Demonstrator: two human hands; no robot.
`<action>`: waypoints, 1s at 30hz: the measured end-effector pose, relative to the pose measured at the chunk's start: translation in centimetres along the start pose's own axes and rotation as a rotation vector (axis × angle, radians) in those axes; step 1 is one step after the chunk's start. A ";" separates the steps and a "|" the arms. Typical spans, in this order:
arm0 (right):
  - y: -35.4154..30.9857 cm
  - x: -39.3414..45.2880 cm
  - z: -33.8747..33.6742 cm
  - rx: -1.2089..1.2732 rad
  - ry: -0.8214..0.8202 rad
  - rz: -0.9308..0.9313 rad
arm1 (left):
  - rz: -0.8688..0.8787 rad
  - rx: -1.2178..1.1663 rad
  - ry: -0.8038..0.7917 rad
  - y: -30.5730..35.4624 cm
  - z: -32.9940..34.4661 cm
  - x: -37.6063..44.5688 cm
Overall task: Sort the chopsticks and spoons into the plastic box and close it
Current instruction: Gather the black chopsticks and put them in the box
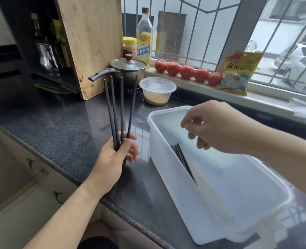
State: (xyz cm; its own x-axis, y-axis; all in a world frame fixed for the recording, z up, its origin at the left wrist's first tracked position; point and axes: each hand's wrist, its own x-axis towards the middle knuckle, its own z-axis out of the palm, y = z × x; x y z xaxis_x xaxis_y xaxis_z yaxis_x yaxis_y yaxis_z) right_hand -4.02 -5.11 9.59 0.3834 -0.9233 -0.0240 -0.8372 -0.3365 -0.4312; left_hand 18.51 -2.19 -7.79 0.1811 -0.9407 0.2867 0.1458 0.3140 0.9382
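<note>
Some chopsticks [182, 160] are already laid in the box [166, 159]; four more [116, 108] are gripped by the left hand [115, 159], while the right hand [218, 126] is held loose and empty; no spoons or lid are seen

A single wide-angle head-worn view looks forward and down, from close above, over a dark countertop [62, 126] toward a barred window [211, 24], with both forearms reaching in from the bottom edge.
</note>
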 end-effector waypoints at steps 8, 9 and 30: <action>-4.4 1.1 2.8 -0.118 0.067 -0.273 | 0.064 0.033 -0.087 0.2 0.1 -0.3; -4.7 1.3 3.4 -0.121 0.051 -0.282 | 0.068 0.036 -0.094 0.2 0.1 -0.3; 0.1 -2.0 -0.3 0.045 0.166 0.052 | -0.037 0.021 -0.037 0.6 0.2 -0.2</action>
State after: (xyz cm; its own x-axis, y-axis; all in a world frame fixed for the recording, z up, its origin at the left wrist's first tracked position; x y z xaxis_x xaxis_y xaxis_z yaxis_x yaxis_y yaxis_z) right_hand -4.99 -3.32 9.90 0.2667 -0.9585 0.1003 -0.8345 -0.2818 -0.4736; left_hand 18.37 -1.82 -7.26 0.1398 -0.9558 0.2585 0.1310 0.2767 0.9520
